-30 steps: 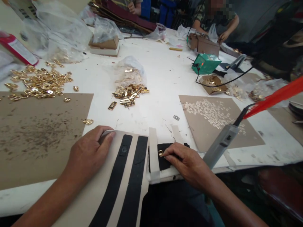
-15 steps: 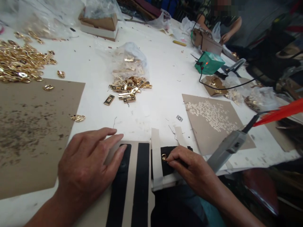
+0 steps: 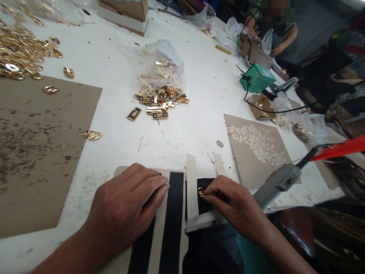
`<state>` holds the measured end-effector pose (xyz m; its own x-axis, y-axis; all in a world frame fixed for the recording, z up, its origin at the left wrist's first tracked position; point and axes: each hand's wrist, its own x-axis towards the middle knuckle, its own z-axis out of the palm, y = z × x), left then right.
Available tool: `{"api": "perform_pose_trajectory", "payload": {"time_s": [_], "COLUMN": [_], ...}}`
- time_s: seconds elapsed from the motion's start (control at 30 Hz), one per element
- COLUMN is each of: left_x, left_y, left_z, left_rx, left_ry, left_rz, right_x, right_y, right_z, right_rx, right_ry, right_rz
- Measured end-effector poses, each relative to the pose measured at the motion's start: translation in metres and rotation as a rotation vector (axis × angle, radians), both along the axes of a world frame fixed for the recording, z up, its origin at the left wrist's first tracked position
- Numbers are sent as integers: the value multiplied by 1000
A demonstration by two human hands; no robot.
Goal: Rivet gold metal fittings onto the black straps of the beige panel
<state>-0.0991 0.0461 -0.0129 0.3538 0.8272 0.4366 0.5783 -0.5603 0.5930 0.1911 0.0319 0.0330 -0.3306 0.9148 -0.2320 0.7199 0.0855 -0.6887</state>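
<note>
My left hand (image 3: 128, 207) lies flat, palm down, on a beige panel with black stripes (image 3: 171, 224) at the table's near edge. My right hand (image 3: 232, 203) pinches a small gold fitting (image 3: 201, 192) at its fingertips, over a black fabric pad (image 3: 203, 203) held down by white tape strips (image 3: 191, 182). A grey hand tool (image 3: 275, 184) with an orange cable lies just right of my right hand.
Gold rectangular plates (image 3: 159, 102) spill from a plastic bag mid-table. Gold rings (image 3: 19, 62) are heaped far left above a brown cardboard sheet (image 3: 34, 152). Another cardboard (image 3: 256, 146) carries small pale washers. A green box (image 3: 256, 78) and a seated person (image 3: 273, 26) are beyond.
My left hand slid right from the panel's corner to lie flat across the striped panel. The right hand keeps hold of the gold fitting; the view tilted down and forward.
</note>
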Motion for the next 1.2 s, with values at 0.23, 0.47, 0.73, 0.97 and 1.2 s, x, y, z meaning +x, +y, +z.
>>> {"api": "perform_pose_trajectory", "payload": {"time_s": [0.23,0.47,0.73,0.97,1.2], "left_x": [0,-1,0,-2,-1], "left_y": [0,-1,-1,-3,-1], "left_z": [2,-1,-1,-3,-1], "left_rx": [28,16,17,3,22], "left_ry": [-25,-18,-17,-25,-54], "left_rz": [-22,-26,-29,-46,-53], "right_x": [-6,-8,-16,-20,-28], "right_y": [6,7,13,27,50], "right_z": [12,12,18,26,34], "right_rx": [-132,-157,-192,-326,-534], "right_ry": [-13,-59,-119,-194,-281], "right_rz": [-26,14,-37,-6,2]}}
